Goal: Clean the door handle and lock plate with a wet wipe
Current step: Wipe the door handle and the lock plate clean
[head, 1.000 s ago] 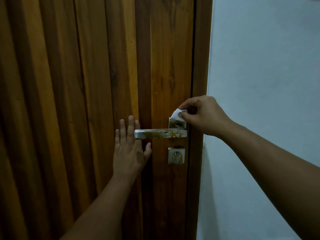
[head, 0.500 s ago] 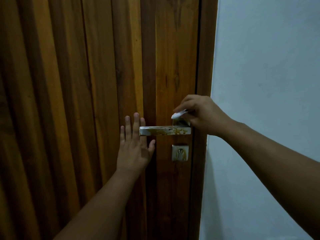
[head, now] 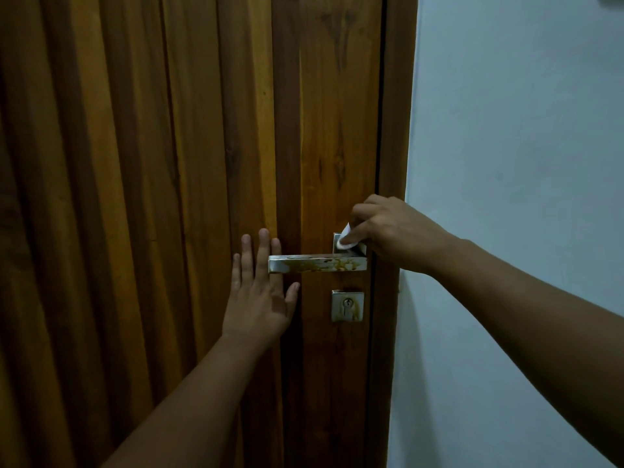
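A square metal door handle (head: pixel 317 263) with brown stains runs level across the wooden door (head: pixel 169 197). Below its right end sits a small square lock plate (head: pixel 347 305) with a keyhole, also stained. My right hand (head: pixel 388 231) pinches a folded white wet wipe (head: pixel 346 238) and presses it on the handle's square base above the lever's right end. My left hand (head: pixel 258 292) lies flat on the door, fingers spread, its fingertips behind the lever's left end.
The dark door frame (head: pixel 391 163) runs down the right of the door. Beyond it is a plain pale blue wall (head: pixel 523 163). The door's vertical planks fill the left side of the view.
My right hand has pushed the wipe from the base's top edge down onto its face. The left hand stays flat on the door. The view has shifted slightly.
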